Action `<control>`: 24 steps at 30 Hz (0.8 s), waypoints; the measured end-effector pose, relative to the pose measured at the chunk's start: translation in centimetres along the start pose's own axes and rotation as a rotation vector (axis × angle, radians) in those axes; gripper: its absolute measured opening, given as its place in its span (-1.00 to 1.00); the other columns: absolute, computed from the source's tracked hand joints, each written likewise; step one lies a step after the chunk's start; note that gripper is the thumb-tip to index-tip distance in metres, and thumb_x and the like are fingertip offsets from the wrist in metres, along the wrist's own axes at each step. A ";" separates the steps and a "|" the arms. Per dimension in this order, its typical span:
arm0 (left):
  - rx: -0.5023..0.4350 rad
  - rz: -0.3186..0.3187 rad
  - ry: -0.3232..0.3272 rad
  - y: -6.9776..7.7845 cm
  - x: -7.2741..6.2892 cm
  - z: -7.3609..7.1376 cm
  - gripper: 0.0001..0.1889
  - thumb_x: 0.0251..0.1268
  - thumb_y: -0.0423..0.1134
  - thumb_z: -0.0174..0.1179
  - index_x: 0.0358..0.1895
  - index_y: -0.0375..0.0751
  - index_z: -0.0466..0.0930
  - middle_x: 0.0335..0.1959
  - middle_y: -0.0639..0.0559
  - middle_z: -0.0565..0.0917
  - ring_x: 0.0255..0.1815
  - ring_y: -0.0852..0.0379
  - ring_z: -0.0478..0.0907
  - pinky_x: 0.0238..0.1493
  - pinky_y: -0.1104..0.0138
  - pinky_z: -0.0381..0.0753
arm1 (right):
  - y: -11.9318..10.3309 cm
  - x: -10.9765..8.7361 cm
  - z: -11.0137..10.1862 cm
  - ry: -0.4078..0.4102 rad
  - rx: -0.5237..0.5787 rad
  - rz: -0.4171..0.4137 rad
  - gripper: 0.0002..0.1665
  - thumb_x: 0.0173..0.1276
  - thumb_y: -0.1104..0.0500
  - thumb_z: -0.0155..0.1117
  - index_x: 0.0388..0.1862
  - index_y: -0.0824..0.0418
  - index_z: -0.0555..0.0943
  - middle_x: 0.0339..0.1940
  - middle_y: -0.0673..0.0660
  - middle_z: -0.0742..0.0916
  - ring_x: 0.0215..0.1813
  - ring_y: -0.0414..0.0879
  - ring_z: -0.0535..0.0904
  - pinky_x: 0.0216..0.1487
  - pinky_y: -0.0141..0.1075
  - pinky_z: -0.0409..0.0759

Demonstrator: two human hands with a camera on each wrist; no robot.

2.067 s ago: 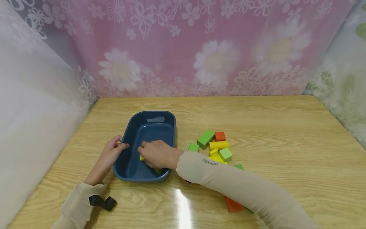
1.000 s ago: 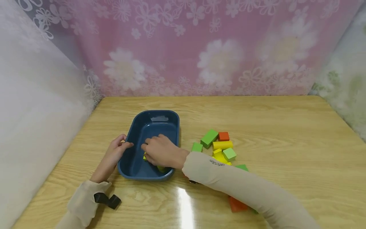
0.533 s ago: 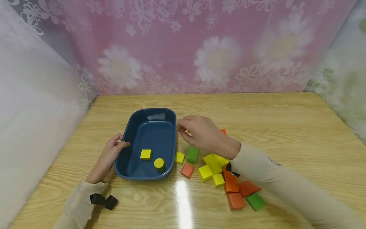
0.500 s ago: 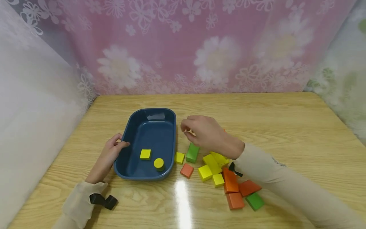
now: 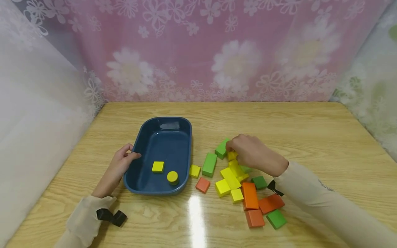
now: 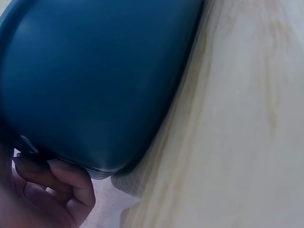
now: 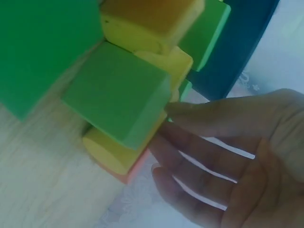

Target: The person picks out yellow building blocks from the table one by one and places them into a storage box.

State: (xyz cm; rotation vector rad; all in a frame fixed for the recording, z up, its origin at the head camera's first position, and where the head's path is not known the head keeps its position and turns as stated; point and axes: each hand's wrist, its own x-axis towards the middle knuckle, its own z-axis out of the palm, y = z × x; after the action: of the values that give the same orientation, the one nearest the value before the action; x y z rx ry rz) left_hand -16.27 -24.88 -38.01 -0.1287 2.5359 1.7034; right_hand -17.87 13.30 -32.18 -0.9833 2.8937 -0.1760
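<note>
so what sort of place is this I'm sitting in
Probably an indoor play or recording corner, though nothing names the room: coloured blocks and a blue tray on a wood-grain table, with pink flowered cloth hanging behind.

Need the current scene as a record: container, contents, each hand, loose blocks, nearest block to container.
container: blue tray on table
contents: yellow square block; yellow round block, standing apart from it
left hand: grips the tray's left rim
right hand: among the blocks, at a yellow cylinder; grip unclear
loose blocks: right of the tray; green, yellow, orange, red
nearest block: small yellow block, beside the tray's right wall
</note>
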 end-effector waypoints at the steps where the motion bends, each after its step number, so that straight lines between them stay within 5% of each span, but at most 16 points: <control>1: 0.004 0.003 0.003 0.0 0.0 0.0 -0.86 0.31 -0.32 0.06 -0.35 -0.20 0.29 -0.66 0.08 0.33 -0.55 0.12 0.45 -0.48 0.34 0.44 | 0.0 0.0 0.1 0.000 -0.003 0.004 -0.64 0.04 0.59 0.22 -0.31 0.20 0.68 -0.35 0.10 0.70 -0.33 -0.05 0.57 -0.42 -0.23 0.56; 15: -0.012 0.002 -0.009 -0.3 0.4 0.2 -0.86 0.29 -0.33 0.05 -0.35 -0.20 0.26 -0.70 0.10 0.30 -0.60 0.15 0.43 -0.52 0.37 0.41 | 0.6 0.4 1.6 -0.081 -0.053 0.088 -0.67 0.13 0.54 0.20 -0.17 0.24 0.64 -0.40 0.16 0.63 -0.46 -0.08 0.44 -0.51 -0.23 0.50; 24: -0.024 -0.007 0.008 -0.3 0.3 0.1 -0.84 0.28 -0.33 0.08 -0.37 -0.18 0.27 -0.73 0.15 0.23 -0.63 0.16 0.40 -0.53 0.38 0.41 | 0.7 0.5 1.8 -0.053 -0.059 0.035 -0.70 0.11 0.55 0.22 -0.22 0.27 0.62 -0.39 0.13 0.61 -0.43 -0.08 0.42 -0.45 -0.25 0.50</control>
State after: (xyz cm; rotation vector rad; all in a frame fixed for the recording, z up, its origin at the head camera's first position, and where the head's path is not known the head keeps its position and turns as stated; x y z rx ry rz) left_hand -16.50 -24.96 -38.38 -0.1459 2.5182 1.7348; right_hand -18.49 13.34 -34.11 -0.9303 2.8804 -0.0621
